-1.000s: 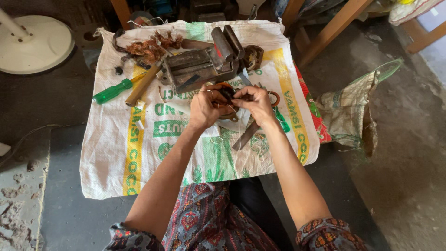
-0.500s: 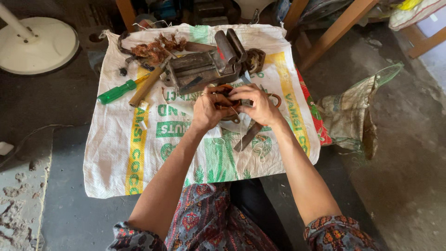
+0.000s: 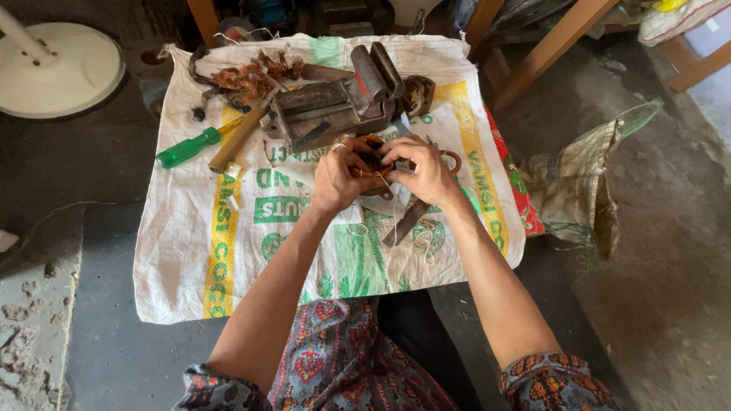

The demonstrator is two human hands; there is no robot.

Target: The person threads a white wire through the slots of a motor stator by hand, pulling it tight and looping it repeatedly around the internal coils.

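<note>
My left hand (image 3: 341, 176) and my right hand (image 3: 423, 172) meet over the middle of a white printed sack (image 3: 228, 251) spread on the floor. Together they grip a small brown coil of copper wire (image 3: 373, 161), mostly hidden by the fingers. A thin thread hangs down from it. A dark metal blade-like tool (image 3: 405, 222) lies on the sack just below my right hand. A rusty metal vise (image 3: 335, 103) stands right beyond my hands.
A green-handled screwdriver (image 3: 189, 147) and a wooden-handled tool (image 3: 236, 138) lie at the sack's left. Tangled copper wire scraps (image 3: 247, 76) sit at the back. A white round fan base (image 3: 57, 67) is far left; a mesh bag (image 3: 582, 190) lies right, wooden legs behind.
Both hands stay closed on the coil and shift only slightly; the fingers work around it. The view has tilted a little, nothing else has moved.
</note>
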